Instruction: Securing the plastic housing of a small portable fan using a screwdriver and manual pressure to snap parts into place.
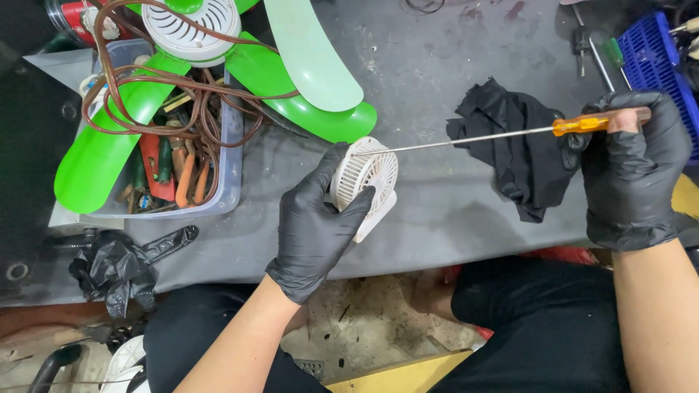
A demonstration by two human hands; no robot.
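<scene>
Here, gripped at frame centre over the grey workbench [437,211] by the gloved left hand [317,218], fingers wrapped around its rim: a small white fan [366,175], likely light, brittle plastic, best held by the rim. Toward three o'clock, right hand [632,171] fisted on an orange-handled screwdriver [582,124], tip at the grille; at eleven o'clock, a green fan [218,80].

Even overhead light, soft shadows, sharp focus throughout, slight wide-angle stretch at the edges

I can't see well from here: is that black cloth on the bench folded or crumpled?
Crumpled. The black cloth lies bunched in uneven folds on the grey bench, beneath the screwdriver held by the right hand.
</scene>
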